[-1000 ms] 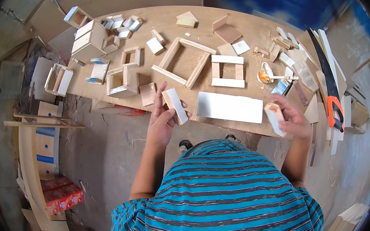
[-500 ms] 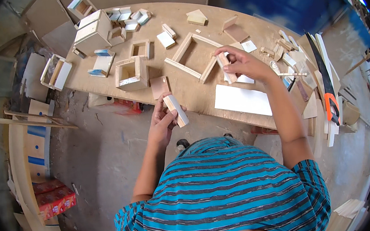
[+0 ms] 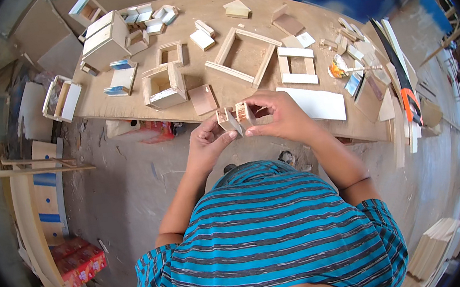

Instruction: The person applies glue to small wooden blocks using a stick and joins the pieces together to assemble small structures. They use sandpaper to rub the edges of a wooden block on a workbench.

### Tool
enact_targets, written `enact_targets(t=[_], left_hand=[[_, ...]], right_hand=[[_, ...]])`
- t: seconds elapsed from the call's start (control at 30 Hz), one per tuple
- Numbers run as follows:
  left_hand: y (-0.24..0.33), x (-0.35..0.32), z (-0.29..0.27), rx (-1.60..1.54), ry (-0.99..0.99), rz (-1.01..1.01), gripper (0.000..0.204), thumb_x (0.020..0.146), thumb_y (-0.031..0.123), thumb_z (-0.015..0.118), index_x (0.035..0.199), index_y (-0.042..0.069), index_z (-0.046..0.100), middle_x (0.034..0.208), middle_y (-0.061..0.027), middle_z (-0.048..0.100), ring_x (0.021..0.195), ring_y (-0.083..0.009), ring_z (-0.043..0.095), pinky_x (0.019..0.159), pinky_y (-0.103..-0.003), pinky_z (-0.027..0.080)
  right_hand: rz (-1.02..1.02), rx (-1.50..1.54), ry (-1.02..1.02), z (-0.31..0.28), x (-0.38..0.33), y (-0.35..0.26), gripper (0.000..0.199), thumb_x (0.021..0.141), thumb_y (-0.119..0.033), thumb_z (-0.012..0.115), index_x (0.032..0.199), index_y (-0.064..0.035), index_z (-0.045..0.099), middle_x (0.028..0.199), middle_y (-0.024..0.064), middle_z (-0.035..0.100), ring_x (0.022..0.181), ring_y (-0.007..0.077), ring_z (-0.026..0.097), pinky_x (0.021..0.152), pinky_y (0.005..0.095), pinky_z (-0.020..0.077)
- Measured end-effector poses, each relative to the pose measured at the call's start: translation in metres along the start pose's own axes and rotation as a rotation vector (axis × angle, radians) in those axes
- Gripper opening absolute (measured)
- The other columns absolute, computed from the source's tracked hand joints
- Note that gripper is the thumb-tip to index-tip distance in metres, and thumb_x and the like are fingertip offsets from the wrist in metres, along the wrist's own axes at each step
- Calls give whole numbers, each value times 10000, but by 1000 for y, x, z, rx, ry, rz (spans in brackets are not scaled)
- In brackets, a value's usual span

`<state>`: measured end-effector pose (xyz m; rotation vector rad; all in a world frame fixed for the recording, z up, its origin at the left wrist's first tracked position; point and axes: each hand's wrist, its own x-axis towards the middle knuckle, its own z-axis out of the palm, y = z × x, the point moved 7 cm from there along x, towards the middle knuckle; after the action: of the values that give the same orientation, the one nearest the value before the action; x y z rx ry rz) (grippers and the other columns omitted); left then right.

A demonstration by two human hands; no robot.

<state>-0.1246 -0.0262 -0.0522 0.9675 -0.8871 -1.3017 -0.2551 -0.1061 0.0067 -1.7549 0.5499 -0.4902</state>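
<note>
Well back from the left hand [image 3: 203,146] and right hand [image 3: 289,117], both bare, a loose knit-looking shirt [image 3: 266,223] covers the torso. Its bright turquoise stripes alternate with dark grey ones, the grey flecked with thin pale dashes. Up the arm from each hand, past a bare forearm [image 3: 183,204], sits a short, wide striped sleeve [image 3: 384,220]. Dark footwear [image 3: 286,156] shows below the hands.

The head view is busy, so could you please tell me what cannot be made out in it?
In the head view:
1. Left wooden block: outer side, partly covered by the left hand.
2. Right wooden block: outer side, partly covered by the right hand.
3. Shoes: partly hidden by the striped shirt.
4. Red packaging: upper part, hidden by the table.
</note>
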Motion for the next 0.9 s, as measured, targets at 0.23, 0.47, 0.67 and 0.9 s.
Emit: enact_targets(t=[0.23, 0.47, 0.67, 0.9], left_hand=[[-7, -1, 8, -114, -25, -233, 438, 836, 54, 663, 1246, -14, 523, 1056, -73, 651, 926, -119, 611, 816, -275, 504], [-17, -9, 9, -254, -136, -332, 454, 816, 67, 677, 1242, 8, 531, 1062, -69, 651, 911, -129, 627, 787, -277, 516], [-13, -14, 23, -222, -170, -349, 481, 765, 71, 686, 1206, -26, 523, 1100, -96, 621, 957, -177, 616, 857, -317, 492], [-2, -4, 19, -109, -171, -234, 540, 781, 104, 637, 1269, -45, 460, 1056, -149, 621, 892, -232, 620, 815, -362, 508]], right_hand=[[199, 127, 10, 14, -9, 32, 555, 711, -120, 802, 1179, 49, 556, 942, 66, 595, 886, 124, 598, 730, 253, 505], [268, 162, 145, 23, -27, 15, 902, 641, -201, 847, 1394, -77, 366, 960, 70, 590, 849, 144, 586, 714, 282, 502], [-11, -293, 59, 22, -42, -26, 905, 627, -275, 819, 1394, -109, 370, 1235, 132, 450, 1071, 270, 518, 769, 351, 532], [171, -27, 195, -49, -125, 3, 800, 670, -110, 721, 1392, -149, 379, 1158, 128, 530, 891, 173, 592, 717, 300, 527]])
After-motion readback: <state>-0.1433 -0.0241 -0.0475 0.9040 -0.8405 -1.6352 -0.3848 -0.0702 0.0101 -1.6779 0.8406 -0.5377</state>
